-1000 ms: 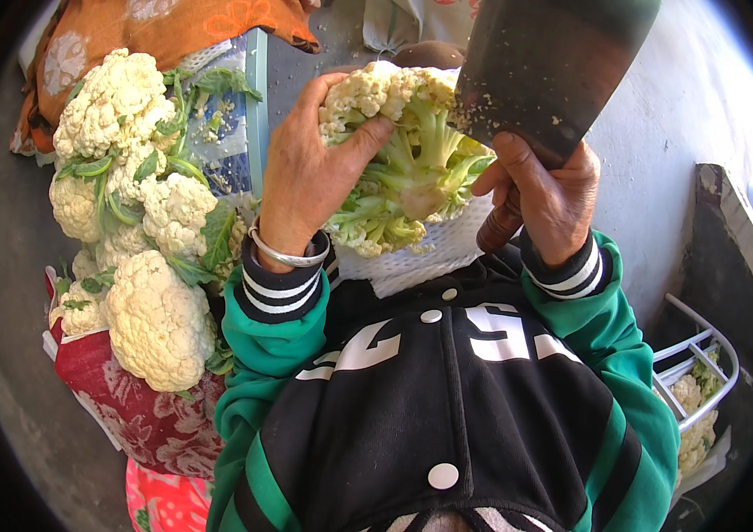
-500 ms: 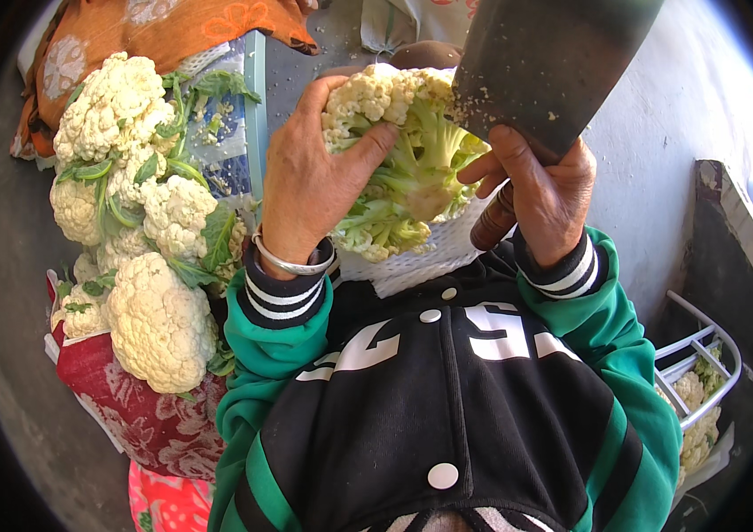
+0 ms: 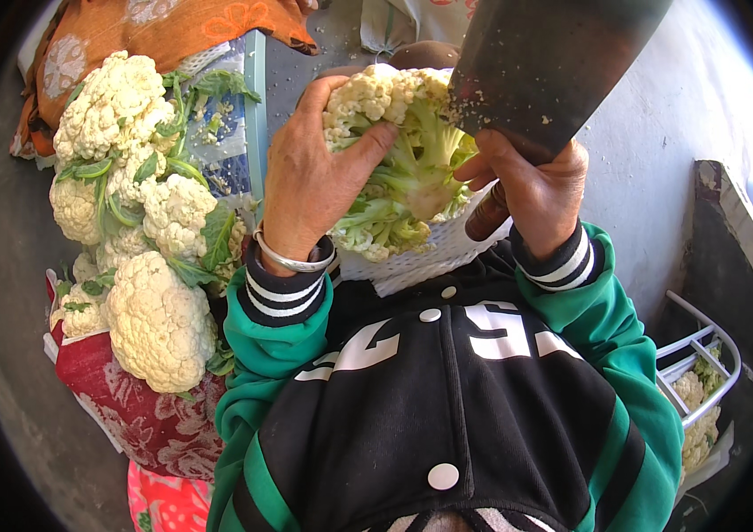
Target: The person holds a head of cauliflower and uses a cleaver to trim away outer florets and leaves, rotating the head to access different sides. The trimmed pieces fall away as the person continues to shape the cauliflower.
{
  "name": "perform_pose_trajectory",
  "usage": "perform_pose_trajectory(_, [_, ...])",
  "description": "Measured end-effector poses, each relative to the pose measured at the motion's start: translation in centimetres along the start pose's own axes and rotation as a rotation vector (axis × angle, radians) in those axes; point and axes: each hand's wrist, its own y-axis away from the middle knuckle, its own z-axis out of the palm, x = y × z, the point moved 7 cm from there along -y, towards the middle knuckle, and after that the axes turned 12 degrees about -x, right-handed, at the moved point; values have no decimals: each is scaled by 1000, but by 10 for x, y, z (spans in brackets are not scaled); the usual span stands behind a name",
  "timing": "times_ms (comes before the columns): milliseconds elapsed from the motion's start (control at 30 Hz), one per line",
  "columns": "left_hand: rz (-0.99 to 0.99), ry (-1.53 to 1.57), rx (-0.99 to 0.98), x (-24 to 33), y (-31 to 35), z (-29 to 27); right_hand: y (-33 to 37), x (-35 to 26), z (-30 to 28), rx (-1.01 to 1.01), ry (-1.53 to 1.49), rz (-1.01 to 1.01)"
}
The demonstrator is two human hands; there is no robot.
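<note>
My left hand (image 3: 314,168) grips a cauliflower (image 3: 425,173) by its left side, thumb over the florets, with the cut stem side turned toward me. Closed round the brown handle of a cleaver (image 3: 563,62) is my right hand (image 3: 536,182), its thumb resting at the base of the blade. The broad dark blade points up and away, and its left edge meets the right side of the cauliflower. Small white crumbs stick to the blade. Below the cauliflower, a white meshed sheet (image 3: 421,266) lies by my lap.
Several whole cauliflowers (image 3: 159,324) with green leaves are heaped at my left, on a dark red patterned cloth (image 3: 141,417). An orange cloth (image 3: 172,31) lies beyond them. At the lower right, cauliflower pieces (image 3: 696,421) sit by a white metal rack (image 3: 731,355), beside a dark upright panel (image 3: 731,239).
My right hand and the cleaver have shifted slightly to the left, toward the cauliflower. The left hand and the cauliflower have barely moved.
</note>
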Motion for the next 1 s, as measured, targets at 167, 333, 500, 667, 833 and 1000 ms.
perform_pose_trajectory(167, [4, 5, 6, 2, 1, 0, 0, -4, 2, 37, -28, -36])
perform_pose_trajectory(333, [22, -17, 15, 3, 3, 0, -1, -5, 1, 20, -48, -8])
perform_pose_trajectory(500, [-5, 27, 2, 0, 2, 2, -1, -4, -1, 26, -55, 6])
perform_pose_trajectory(667, [37, 20, -10, 4, 1, 2, -1, -5, -1, 28, -23, 24])
perform_pose_trajectory(833, [55, 2, -3, 8, 3, 1, 0, -7, 1, 72, -98, 67])
perform_pose_trajectory(1000, [73, 13, 13, 10, 7, 4, -2, -12, -2, 146, -110, 80])
